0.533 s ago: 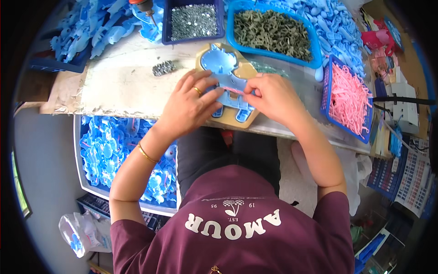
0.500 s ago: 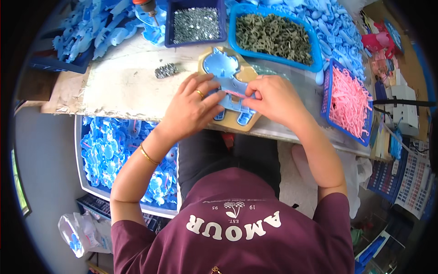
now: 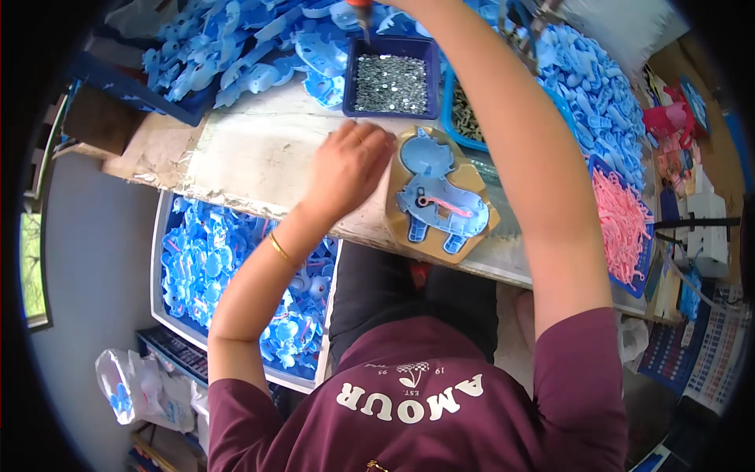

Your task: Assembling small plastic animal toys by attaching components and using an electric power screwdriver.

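Note:
A light-blue animal-shaped plastic shell half (image 3: 440, 193) lies open side up in a tan holding block (image 3: 401, 240). Across its body runs a pink plastic strip (image 3: 452, 206), its ring end at a round post on the left. My left hand (image 3: 350, 161) is on the tabletop left of the block, fingers bent and drawn together. Whatever they pinch is hidden, and the hand covers the spot of the small loose metal pile. At the top edge my right hand (image 3: 401, 3) is closed on an orange-red electric screwdriver (image 3: 359, 5), mostly cut off by the frame; its bit points down.
Behind the block stand a dark blue tray (image 3: 347, 102) of small metal screws and a blue tray (image 3: 450, 118) of dark parts, partly behind my right arm. A basket (image 3: 637, 282) of pink strips stands right. Blue parts (image 3: 259, 39) heap behind; a bin (image 3: 163, 259) of assembled pieces stands below left.
My right hand has left the shell and reached up to the screwdriver, which has shifted right. My left hand has moved off the shell to the loose metal pile. The view has shifted.

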Demonstrator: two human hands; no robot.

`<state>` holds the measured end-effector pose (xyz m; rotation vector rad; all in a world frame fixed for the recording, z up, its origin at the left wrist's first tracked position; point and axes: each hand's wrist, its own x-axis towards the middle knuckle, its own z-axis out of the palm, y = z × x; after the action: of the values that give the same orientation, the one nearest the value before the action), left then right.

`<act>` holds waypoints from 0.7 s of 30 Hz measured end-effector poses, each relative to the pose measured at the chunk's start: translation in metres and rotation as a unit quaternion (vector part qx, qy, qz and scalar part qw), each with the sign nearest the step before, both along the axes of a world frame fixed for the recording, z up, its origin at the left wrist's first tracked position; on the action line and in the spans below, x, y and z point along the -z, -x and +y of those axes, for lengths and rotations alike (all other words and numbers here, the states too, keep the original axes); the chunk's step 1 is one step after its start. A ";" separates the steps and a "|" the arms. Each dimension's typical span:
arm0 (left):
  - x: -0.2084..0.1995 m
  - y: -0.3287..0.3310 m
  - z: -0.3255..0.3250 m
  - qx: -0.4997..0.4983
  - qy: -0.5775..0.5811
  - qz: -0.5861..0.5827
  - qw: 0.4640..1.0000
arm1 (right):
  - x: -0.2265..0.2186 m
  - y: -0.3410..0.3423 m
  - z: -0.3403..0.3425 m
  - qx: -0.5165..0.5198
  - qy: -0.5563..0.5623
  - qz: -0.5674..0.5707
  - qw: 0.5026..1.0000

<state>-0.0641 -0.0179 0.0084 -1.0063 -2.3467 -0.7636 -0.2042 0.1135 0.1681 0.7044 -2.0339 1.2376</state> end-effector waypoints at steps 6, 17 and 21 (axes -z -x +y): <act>0.003 0.089 -0.002 -0.105 0.169 0.010 0.980 | 0.012 -0.076 0.025 0.088 -0.044 -0.106 0.989; -0.015 0.113 0.060 -0.136 0.248 -0.244 0.928 | 0.039 -0.097 0.059 0.023 -0.004 -0.181 0.983; -0.013 0.111 0.058 -0.091 0.253 -0.219 0.938 | 0.040 -0.101 0.074 0.059 -0.008 -0.187 0.981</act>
<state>-0.1751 0.0402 0.0211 -0.8499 -3.0756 -0.3306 -0.1032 0.1870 0.1282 0.3703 -2.3509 1.3642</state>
